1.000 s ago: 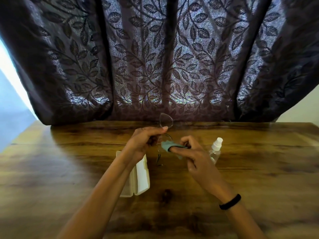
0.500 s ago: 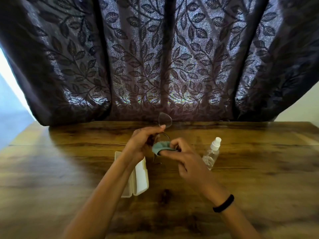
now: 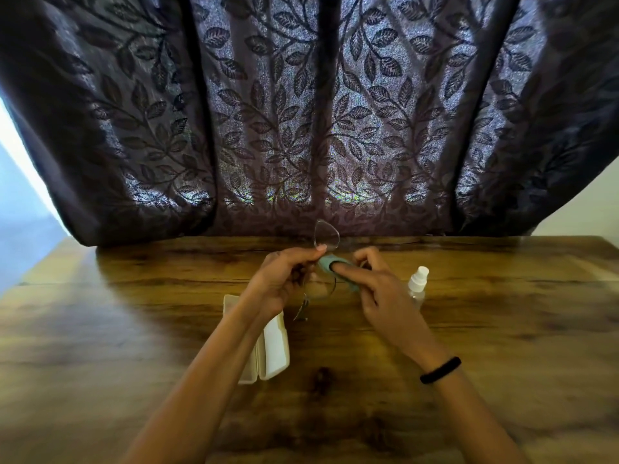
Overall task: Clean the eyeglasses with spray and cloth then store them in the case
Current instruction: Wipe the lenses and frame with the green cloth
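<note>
Left hand (image 3: pixel 283 279): pinches eyeglasses (image 3: pixel 326 236), one lens above its fingertips.
Right hand (image 3: pixel 382 293): pinches cloth (image 3: pixel 325 262) against the frame, just right.
Case (image 3: pixel 274 349): white, open, nearer, partly under the left forearm.

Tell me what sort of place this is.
Probably a room in a home: a wooden table stands before a dark leaf-patterned curtain with daylight behind it, and a white eyeglasses case and small spray bottle sit on the table.

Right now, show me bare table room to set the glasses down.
Bare wood: left of the case and right of the spray bottle, out to the table edges. A patch lies between the forearms. Crowded: the middle, where the left hand holds the eyeglasses and the right hand the cloth.
</note>
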A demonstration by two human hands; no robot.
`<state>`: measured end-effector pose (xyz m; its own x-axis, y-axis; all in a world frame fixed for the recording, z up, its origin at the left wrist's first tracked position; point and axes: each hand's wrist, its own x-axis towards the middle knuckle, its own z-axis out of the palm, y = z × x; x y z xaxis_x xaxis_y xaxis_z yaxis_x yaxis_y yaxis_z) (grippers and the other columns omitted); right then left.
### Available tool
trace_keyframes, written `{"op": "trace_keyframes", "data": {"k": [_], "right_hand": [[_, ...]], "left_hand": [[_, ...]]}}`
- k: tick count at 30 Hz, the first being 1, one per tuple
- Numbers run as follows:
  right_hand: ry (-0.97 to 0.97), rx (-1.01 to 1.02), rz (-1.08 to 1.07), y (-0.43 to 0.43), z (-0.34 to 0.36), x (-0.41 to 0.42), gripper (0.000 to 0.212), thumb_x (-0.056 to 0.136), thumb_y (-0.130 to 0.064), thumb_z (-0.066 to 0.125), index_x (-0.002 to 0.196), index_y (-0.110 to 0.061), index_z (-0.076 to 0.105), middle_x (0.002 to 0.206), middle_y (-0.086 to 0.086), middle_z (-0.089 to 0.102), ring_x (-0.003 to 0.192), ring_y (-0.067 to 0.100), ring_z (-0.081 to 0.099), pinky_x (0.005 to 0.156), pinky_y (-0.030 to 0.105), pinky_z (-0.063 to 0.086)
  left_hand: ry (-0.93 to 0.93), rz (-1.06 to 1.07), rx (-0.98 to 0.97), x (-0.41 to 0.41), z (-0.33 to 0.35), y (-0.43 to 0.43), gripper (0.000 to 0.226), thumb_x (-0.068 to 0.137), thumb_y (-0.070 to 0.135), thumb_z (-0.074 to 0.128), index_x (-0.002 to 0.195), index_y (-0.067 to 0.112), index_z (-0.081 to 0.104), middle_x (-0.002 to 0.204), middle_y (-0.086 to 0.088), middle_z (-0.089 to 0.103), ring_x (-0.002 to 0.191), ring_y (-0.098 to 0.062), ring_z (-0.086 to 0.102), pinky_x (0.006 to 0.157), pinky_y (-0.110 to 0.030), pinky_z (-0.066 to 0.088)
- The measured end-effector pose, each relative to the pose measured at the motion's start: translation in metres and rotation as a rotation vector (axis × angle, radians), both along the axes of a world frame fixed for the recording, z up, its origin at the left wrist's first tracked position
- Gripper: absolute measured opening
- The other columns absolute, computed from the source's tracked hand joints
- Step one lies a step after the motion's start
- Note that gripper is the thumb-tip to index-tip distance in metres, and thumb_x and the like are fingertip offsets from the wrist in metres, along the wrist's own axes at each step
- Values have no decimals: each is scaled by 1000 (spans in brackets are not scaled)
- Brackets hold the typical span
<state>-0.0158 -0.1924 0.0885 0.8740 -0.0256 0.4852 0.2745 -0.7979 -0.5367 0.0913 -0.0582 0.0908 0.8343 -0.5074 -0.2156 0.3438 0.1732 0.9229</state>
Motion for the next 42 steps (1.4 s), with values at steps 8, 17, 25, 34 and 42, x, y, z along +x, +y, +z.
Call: {"op": "trace_keyframes", "data": {"k": [8, 17, 25, 34, 42], "right_hand": [[28, 23, 14, 10, -15, -10, 52, 78, 19, 47, 115, -13, 62, 105, -1, 43, 86, 16, 51, 65, 21, 47], [46, -80, 54, 32, -16, -8, 55, 80, 13, 43, 123, -20, 56, 109, 5, 47, 96, 11, 44, 69, 10, 36], [-8, -1, -8, 20, -10, 6, 56, 80, 14, 42, 124, -17, 56, 104, 9, 47, 95, 20, 48, 72, 32, 49], [100, 186, 66, 25, -39, -9, 46, 83, 9, 48, 110, -24, 64, 105, -18, 42, 98, -2, 46, 80, 8, 40], [99, 732, 42, 25, -40, -18, 40, 83, 4, 59, 94, -34, 62, 105, -5, 59, 98, 14, 60, 79, 18, 52]], "left_hand": [[61, 121, -52, 4, 3, 4, 9, 75, 7, 69, 67, 9, 72, 43, 7, 56, 37, -1, 50, 40, -10, 44], [2, 103, -18, -4, 5, 0, 9, 74, 13, 70, 65, 10, 73, 43, 4, 51, 43, -7, 45, 41, -16, 38], [12, 132, -28, -7, 6, 0, 33, 77, 12, 68, 101, -8, 63, 67, -7, 51, 56, -14, 49, 50, -24, 44], [73, 226, -67, 0, 0, -2, 21, 75, 9, 71, 55, 14, 66, 41, 8, 55, 38, -1, 51, 46, -15, 42], [90, 277, -71, 7, 9, 3, 28, 74, 18, 73, 46, 18, 69, 45, 10, 57, 42, 0, 55, 43, -11, 42]]}}
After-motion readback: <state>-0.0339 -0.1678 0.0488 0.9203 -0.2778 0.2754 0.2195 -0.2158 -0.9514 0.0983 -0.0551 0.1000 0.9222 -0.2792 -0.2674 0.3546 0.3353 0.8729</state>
